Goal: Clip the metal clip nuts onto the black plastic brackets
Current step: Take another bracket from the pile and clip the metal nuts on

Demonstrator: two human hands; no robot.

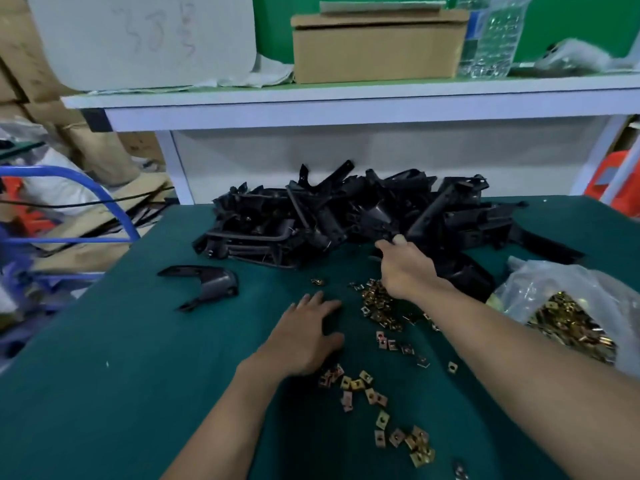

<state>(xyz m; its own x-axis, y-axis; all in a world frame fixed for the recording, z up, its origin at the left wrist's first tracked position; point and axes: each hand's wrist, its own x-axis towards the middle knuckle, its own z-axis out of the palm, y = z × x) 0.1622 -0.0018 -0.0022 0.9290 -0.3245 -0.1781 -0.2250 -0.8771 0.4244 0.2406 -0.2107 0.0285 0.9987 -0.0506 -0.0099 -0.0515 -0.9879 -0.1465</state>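
A big heap of black plastic brackets [346, 213] lies at the far side of the green table mat [138, 375]. My right hand [405, 268] reaches into the heap's front edge, its thumb and fingers curled round a black bracket [384, 233] there. My left hand [304, 334] rests flat on the mat, fingers spread and holding nothing. Brass-coloured metal clip nuts [381, 306] lie scattered between and below my hands, with more clip nuts [363, 386] near my left wrist. One single bracket [207, 284] lies apart at the left.
A clear plastic bag of clip nuts [568, 320] sits open at the right. Behind the heap stands a white shelf [346, 105] carrying a cardboard box [377, 46] and a water bottle [491, 36]. A blue cart frame [104, 202] and cartons stand left of the table.
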